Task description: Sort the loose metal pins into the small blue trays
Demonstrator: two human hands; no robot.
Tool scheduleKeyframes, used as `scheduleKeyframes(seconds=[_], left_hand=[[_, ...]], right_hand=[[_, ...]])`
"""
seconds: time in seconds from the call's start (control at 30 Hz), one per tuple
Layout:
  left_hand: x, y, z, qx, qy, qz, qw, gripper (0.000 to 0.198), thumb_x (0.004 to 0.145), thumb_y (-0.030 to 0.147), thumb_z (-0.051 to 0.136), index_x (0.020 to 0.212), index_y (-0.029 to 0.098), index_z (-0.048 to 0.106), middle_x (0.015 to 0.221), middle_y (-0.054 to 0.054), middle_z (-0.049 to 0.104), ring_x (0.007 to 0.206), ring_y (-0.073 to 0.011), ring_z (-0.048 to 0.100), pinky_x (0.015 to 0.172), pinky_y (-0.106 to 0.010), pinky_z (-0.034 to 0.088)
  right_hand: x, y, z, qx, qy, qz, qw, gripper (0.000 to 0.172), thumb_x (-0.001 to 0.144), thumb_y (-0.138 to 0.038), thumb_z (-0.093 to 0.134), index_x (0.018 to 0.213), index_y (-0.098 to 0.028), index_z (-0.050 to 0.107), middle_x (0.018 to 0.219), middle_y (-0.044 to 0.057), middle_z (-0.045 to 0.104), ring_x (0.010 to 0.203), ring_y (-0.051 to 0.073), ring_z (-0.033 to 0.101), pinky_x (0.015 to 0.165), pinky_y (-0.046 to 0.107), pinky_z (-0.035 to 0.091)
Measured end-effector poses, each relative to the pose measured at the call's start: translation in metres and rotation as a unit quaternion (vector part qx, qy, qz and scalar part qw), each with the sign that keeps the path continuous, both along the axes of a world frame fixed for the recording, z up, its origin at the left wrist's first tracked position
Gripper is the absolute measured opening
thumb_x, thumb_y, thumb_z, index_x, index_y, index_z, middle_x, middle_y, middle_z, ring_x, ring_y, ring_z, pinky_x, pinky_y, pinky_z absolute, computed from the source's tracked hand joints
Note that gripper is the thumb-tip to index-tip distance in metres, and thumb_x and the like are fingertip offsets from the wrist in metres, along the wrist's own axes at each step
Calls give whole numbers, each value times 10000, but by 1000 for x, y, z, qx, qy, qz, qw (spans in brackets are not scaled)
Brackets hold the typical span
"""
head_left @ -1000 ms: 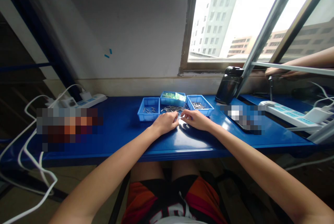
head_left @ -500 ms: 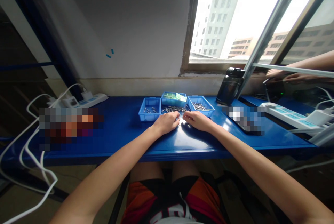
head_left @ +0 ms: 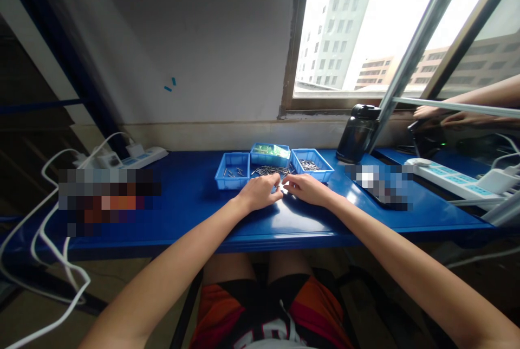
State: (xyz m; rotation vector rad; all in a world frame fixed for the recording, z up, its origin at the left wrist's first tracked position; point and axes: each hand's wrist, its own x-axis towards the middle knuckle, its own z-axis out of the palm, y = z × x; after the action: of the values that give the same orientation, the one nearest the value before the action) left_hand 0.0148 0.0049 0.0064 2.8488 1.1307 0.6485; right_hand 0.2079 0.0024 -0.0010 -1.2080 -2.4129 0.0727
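My left hand (head_left: pixel 260 192) and my right hand (head_left: pixel 307 188) face each other low over the blue table, with a narrow gap between the fingertips. The fingers of both are bent inward, the left thumb a little apart from its index finger. Anything held in either is too small or hidden to name. Just beyond the hands lies a pile of thin metal pin-like pieces (head_left: pixel 271 170). Left of it, a blue bin (head_left: pixel 232 183) holds a few such pieces. On the right another blue bin (head_left: pixel 325 174) contains many. A green-and-clear plastic packet (head_left: pixel 271 150) rests in the rear blue bin (head_left: pixel 260 160).
A black bottle (head_left: pixel 357 135) stands at the back right by the window. In front of it lies a partly blurred phone-like object (head_left: pixel 382 197). Power strips with white cables sit at the left (head_left: pixel 150 158) and right (head_left: pixel 450 175). A pixelated item (head_left: pixel 114 200) is on the left.
The left thumb has parted from its index finger and dropped slightly. The fingertips of both hands have shifted a little. The bins and the pile look the same.
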Motion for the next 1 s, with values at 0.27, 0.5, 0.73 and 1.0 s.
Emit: scheduleKeyframes(seconds=[0.27,0.5,0.73,1.0], left_hand=[[0,5,-3,-7,36,17,999,202,880,321,380,957,205,526,909,-46,642,806,-188,618,653,-247,458],[1,7,-4,-10,37,7,999,226,893,339,368,940,210,548,917,-44,643,842,-194,620,672,-249,464],[-1,6,-4,-27,41,58,997,226,874,331,374,889,191,551,807,-65,652,757,-213,627,644,-275,467],[0,5,-3,-30,55,73,995,177,851,274,396,896,187,544,817,-69,655,775,-221,633,648,-279,473]], right_hand=[[0,-5,5,-1,-2,12,1000,211,855,-315,449,948,-185,588,655,14,616,548,103,513,552,202,354],[1,-3,5,-8,-4,26,1000,234,881,-302,401,910,-181,600,739,44,645,629,122,557,588,208,367],[3,-1,3,15,-18,-26,999,214,862,-291,416,884,-192,604,682,26,631,580,118,533,564,211,345],[4,1,1,5,-16,-47,999,164,825,-272,455,865,-204,598,659,4,622,572,109,523,554,203,338]])
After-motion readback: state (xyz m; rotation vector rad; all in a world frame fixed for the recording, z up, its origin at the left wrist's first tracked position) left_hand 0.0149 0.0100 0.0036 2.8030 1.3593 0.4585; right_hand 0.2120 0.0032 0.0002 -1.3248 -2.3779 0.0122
